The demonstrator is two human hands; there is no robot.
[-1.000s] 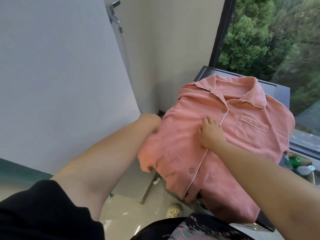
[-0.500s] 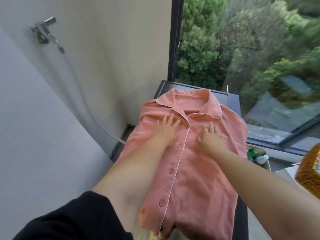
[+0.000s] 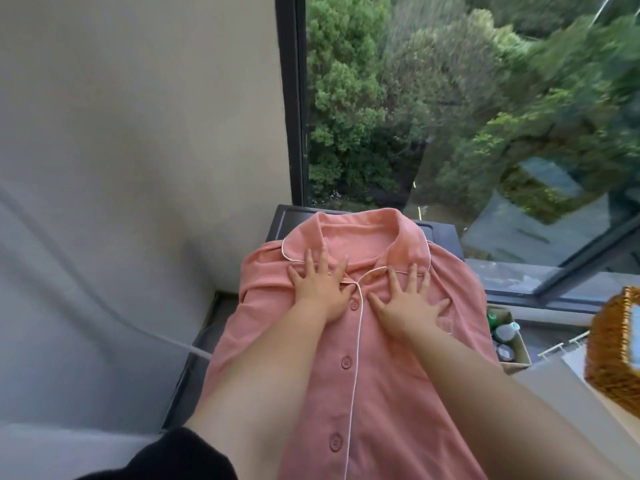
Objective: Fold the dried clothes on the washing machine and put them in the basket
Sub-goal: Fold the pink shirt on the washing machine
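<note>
A pink pyjama shirt (image 3: 388, 386) with white piping and buttons lies face up on the dark washing machine (image 3: 446, 237), collar towards the window. Flat on the chest left of the button line presses my left hand (image 3: 320, 289), fingers spread. Right of the button line, my right hand (image 3: 407, 303) lies flat over the pocket area, fingers spread too. The shirt's sides are folded in, giving a narrow shape. A woven wicker basket (image 3: 609, 344) shows at the right edge, partly cut off.
A grey wall stands close on the left with a white hose (image 3: 166, 341) running along it. A large window (image 3: 450, 116) with a dark frame is straight ahead. A cardboard box of bottles (image 3: 505, 334) sits on the floor right of the machine.
Both hands have slid up the shirt towards the collar and spread flat. The view has swung right, bringing the basket more into sight.
</note>
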